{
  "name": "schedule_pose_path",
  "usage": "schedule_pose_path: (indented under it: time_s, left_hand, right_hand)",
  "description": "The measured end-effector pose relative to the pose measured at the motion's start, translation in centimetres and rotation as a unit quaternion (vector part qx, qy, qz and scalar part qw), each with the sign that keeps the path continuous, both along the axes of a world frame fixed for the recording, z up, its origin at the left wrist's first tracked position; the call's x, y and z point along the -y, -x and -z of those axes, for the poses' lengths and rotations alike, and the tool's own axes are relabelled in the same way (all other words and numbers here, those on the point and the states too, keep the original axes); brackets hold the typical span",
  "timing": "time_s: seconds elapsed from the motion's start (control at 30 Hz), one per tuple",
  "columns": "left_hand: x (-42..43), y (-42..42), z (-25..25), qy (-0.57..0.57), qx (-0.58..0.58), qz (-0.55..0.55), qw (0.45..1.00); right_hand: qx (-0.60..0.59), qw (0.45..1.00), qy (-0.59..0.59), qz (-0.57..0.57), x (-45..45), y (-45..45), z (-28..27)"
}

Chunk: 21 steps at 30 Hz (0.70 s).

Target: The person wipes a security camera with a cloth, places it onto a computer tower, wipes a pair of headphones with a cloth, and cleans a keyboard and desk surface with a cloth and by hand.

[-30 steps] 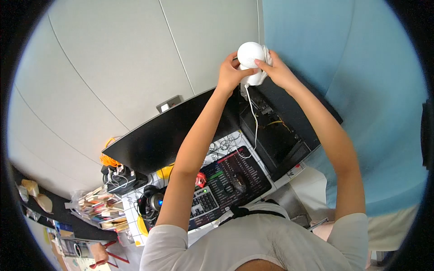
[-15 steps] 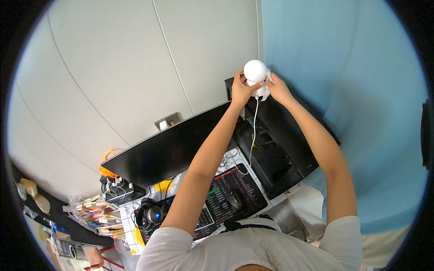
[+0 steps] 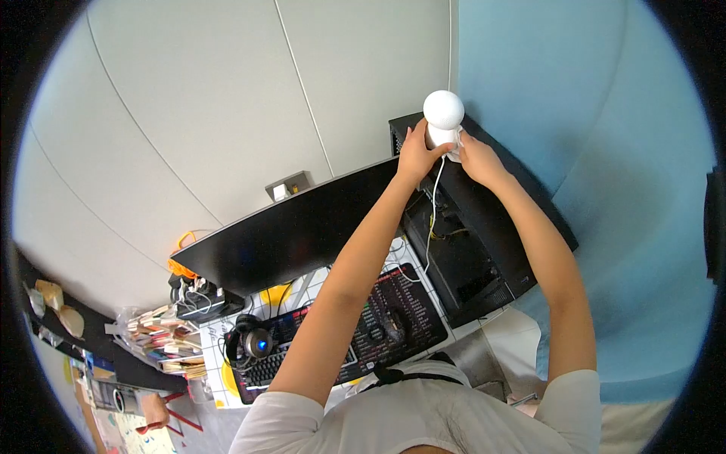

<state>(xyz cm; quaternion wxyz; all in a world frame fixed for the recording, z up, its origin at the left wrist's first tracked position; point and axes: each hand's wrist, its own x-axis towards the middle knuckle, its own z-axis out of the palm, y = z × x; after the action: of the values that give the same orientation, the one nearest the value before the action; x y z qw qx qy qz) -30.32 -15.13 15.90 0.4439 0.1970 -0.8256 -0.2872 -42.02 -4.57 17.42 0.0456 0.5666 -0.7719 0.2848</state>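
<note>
Over the top of the black computer case (image 3: 484,197) is a white lamp-like device (image 3: 444,110) with a ball-shaped head on a narrower base. Its white cable (image 3: 435,204) runs down past the open side of the case toward the desk. My left hand (image 3: 418,155) wraps round the left side of the base, thumb across the front. On the other side my right hand (image 3: 481,160) pinches a crumpled white tissue or cloth (image 3: 456,151) against the base. Whether the base rests on the case, I cannot tell.
A wide black monitor (image 3: 302,227) stands left of the case. Headphones (image 3: 251,342), a keyboard (image 3: 268,367) and a mouse (image 3: 392,325) lie on the desk. Books and papers (image 3: 162,340) are stacked farther left. A blue curtain (image 3: 605,189) hangs at the right.
The ball-headed device shows slightly higher and farther right in view, as the whole scene has shifted. My right hand and the tissue have moved lower against the base.
</note>
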Motion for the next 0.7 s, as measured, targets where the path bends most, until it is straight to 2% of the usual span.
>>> schedule_pose_path:
  time_s: [0.1,0.13,0.2,0.27,0.33,0.37,0.4,0.47,0.5,0.53,0.57,0.63,0.67,0.7]
  left_hand:
    - [-0.2,-1.0,2.1,0.015,-0.027,-0.007,0.999]
    - [-0.8,-1.7,2.4,0.025,-0.036,-0.020,0.999]
    - [-2.6,-4.2,3.1,-0.029,-0.046,0.014,0.998]
    - [-3.7,-6.8,4.9,-0.012,-0.099,0.078,0.992]
    - [-5.6,-10.2,6.1,-0.086,-0.090,0.104,0.987]
    - [-6.5,-11.7,6.8,-0.115,-0.097,0.111,0.982]
    - [-7.3,-13.1,7.5,-0.146,-0.106,0.116,0.977]
    - [-8.1,-15.5,9.1,-0.183,-0.107,0.103,0.972]
    - [-8.5,-16.6,9.8,-0.188,-0.095,0.089,0.973]
    - [-8.6,-17.4,10.8,-0.194,-0.094,0.080,0.973]
    - [-8.9,-18.2,11.7,-0.201,-0.076,0.062,0.975]
    - [-9.9,-19.9,13.0,-0.181,-0.039,0.028,0.982]
    - [-9.8,-20.5,14.6,-0.187,-0.040,0.030,0.981]
    - [-10.0,-21.3,15.6,-0.189,-0.018,0.017,0.982]
  right_hand:
    - [-0.062,0.998,-0.006,-0.030,-1.2,0.0,0.2]
    - [-0.063,0.996,-0.048,-0.031,-2.2,-1.3,-1.2]
    - [-0.086,0.983,-0.121,-0.111,-3.1,-1.8,-2.0]
    - [-0.051,0.969,-0.182,-0.157,-5.1,-4.8,-3.7]
    - [-0.101,0.975,-0.148,-0.134,-9.4,-9.7,-5.3]
    - [-0.107,0.980,-0.075,-0.148,-11.5,-11.7,-4.8]
    - [-0.112,0.980,-0.005,-0.164,-13.4,-13.6,-3.9]
    - [-0.056,0.980,0.005,-0.193,-15.3,-16.5,-1.4]
    - [-0.012,0.981,-0.028,-0.194,-15.4,-17.7,0.1]
    - [0.042,0.980,-0.044,-0.192,-14.9,-18.7,2.1]
    - [0.071,0.975,-0.004,-0.213,-13.9,-19.2,4.9]
    - [0.200,0.960,-0.041,-0.192,-11.2,-20.0,9.6]
    - [0.196,0.961,0.005,-0.194,-9.4,-20.0,13.4]
    - [0.209,0.961,-0.001,-0.183,-8.4,-20.3,15.3]
